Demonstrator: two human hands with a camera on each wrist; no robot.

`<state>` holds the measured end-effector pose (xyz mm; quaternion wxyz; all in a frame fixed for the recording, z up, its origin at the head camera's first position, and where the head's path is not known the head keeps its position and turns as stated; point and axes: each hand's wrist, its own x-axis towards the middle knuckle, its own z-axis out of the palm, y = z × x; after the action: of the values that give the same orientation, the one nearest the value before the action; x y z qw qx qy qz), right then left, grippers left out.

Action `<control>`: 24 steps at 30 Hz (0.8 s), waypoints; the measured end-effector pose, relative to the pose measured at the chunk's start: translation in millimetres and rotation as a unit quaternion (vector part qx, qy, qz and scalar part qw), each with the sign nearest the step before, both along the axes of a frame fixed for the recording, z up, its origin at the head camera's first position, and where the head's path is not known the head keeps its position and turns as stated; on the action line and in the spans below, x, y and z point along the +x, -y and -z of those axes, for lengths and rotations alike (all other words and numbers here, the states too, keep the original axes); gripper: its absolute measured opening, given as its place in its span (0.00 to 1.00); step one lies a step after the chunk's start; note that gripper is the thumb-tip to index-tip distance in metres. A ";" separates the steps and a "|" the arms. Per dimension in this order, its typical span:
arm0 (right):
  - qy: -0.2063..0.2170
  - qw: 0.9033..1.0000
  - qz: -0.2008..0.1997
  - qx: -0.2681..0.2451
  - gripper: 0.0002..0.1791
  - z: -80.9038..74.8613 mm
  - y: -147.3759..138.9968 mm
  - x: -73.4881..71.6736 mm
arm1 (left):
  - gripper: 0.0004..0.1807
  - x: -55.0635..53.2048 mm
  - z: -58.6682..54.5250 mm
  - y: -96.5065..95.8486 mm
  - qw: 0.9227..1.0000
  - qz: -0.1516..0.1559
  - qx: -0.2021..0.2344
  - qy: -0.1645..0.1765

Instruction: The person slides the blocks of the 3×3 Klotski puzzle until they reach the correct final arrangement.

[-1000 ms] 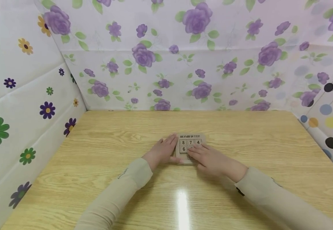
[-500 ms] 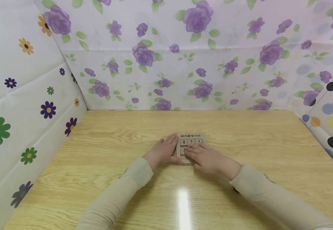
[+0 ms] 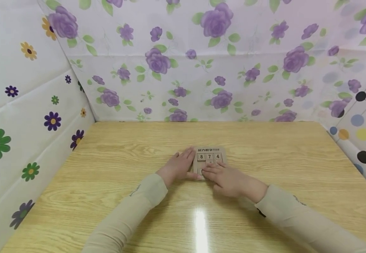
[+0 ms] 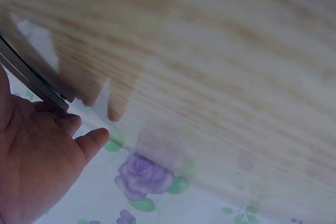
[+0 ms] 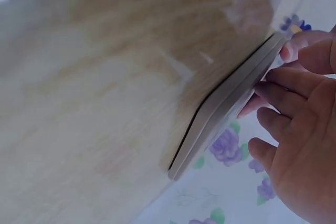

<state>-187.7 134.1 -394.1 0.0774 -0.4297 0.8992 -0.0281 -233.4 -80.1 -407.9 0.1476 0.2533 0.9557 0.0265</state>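
Observation:
A number sliding puzzle (image 3: pixel 201 164) lies flat on the table, a square board with printed characters along its far edge. Tiles 8, 7 and 4 fill its top row; below the 8 is a gap. My left hand (image 3: pixel 179 167) holds the board's left side, fingers along the edge and thumb at the near corner. With fingertips on the lower tiles, my right hand (image 3: pixel 231 181) reaches in from the right, its fingers fairly straight. A tile (image 3: pixel 201 171) in the bottom-left place shows partly beside those fingertips. The hand hides the other lower tiles.
The wood-grain table (image 3: pixel 132 140) is glossy, with a bright reflection near the front. A purple-flowered sheet (image 3: pixel 183 80) hangs behind it. Patterned sheets stand at the left (image 3: pixel 34 105) and right (image 3: pixel 359 140) sides.
My right fingertips have slid left and toward me over the tiles. The 6 tile's place under the 8 is now a gap, and a tile shows in the bottom-left place. My left hand stays put.

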 end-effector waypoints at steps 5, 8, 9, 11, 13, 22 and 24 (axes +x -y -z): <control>-0.006 1.000 0.012 -0.011 0.30 -0.5 3.2 -12.3 | 0.58 0.6 0.5 0.7 1.000 0.002 -0.001 0.001; -0.009 1.000 0.021 -0.011 0.30 -0.3 6.1 -21.4 | 0.58 0.3 1.0 0.5 1.000 0.001 -0.004 -0.002; -0.007 1.000 0.024 -0.010 0.30 0.0 6.9 -24.0 | 0.58 0.1 1.2 0.4 1.000 0.001 -0.005 -0.003; -0.004 1.000 0.028 -0.007 0.30 0.7 8.2 -28.1 | 0.58 -0.1 1.7 0.0 1.000 0.003 -0.003 -0.005; 0.000 1.000 0.030 -0.005 0.30 1.3 9.1 -30.7 | 0.58 -0.3 2.3 -0.5 1.000 0.004 -0.004 -0.004; 0.016 0.999 0.044 0.005 0.30 1.7 10.3 -28.9 | 0.59 0.0 2.1 1.0 1.000 0.009 -0.002 -0.004; 0.015 0.999 0.039 0.005 0.30 1.6 10.4 -26.5 | 0.59 -0.2 2.0 2.2 1.000 0.009 0.003 -0.005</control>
<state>-214.2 123.7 -395.7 0.0914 -0.3931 0.9143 -0.0332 -233.6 -82.3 -410.0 0.1421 0.2621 0.9541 0.0269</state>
